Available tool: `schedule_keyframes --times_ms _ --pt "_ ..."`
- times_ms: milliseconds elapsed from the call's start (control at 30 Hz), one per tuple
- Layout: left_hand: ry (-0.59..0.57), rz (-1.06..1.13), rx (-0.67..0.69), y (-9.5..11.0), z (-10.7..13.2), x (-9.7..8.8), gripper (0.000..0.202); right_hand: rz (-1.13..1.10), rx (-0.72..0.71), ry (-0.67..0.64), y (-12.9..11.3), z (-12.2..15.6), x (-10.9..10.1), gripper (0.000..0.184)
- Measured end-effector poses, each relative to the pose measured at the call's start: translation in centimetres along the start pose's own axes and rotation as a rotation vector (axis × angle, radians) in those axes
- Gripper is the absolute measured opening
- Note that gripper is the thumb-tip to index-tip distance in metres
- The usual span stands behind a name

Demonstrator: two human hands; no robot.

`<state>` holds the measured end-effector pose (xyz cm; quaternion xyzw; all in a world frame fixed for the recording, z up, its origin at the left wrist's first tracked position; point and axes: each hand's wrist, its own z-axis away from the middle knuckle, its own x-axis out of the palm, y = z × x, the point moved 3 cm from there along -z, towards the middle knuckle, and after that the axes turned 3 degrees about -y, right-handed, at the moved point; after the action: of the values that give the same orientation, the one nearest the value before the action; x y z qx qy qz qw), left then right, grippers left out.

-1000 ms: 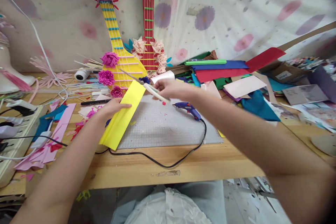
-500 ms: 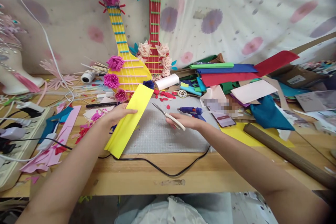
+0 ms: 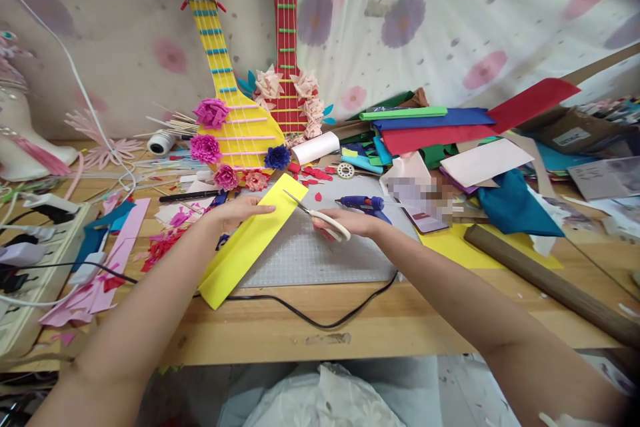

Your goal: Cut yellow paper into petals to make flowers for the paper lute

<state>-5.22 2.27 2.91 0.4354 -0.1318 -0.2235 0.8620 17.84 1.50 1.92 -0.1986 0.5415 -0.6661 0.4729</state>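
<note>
My left hand [image 3: 245,209] pinches a long strip of yellow paper [image 3: 240,250] by its left edge, thumb on top. The strip slants up to the right over the grey cutting mat [image 3: 320,260]. In my right hand [image 3: 345,221] are scissors [image 3: 334,223] with white handles. Their blades point up and left and reach the upper right part of the strip; whether they are cutting into it I cannot tell. Beyond my right hand a blue glue gun [image 3: 361,203] lies on the mat.
A yellow paper guitar [image 3: 237,127] and a red one [image 3: 287,47] lean at the back. Coloured sheets [image 3: 440,137] pile up at right, near a phone [image 3: 425,213] and a brown roll [image 3: 540,283]. A power strip [image 3: 55,267] stands at left; a black cord [image 3: 320,325] crosses the front.
The yellow strip has moved right and turned a little flatter in my left hand. The scissors' blades, apart from the strip before, now overlap its upper right edge. The view has shifted slightly.
</note>
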Motion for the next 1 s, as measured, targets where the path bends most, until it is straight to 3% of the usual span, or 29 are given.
schedule_keyframes --times_ms 267,500,700,1000 --pt "0.166 -0.002 -0.003 1.0 -2.6 1.2 0.046 0.064 0.045 -0.018 0.0 1.5 -0.8 0.047" --pt "0.151 -0.011 -0.034 0.5 -2.3 1.5 0.038 0.05 0.053 -0.019 -0.2 2.5 -1.1 0.04" --pt "0.068 0.049 -0.048 0.0 -2.5 1.4 0.041 0.029 0.056 -0.006 -0.2 2.5 -0.9 0.041" --pt "0.091 0.058 -0.042 -0.2 -2.3 1.3 0.044 0.0 0.058 -0.039 -0.1 2.2 -0.7 0.037"
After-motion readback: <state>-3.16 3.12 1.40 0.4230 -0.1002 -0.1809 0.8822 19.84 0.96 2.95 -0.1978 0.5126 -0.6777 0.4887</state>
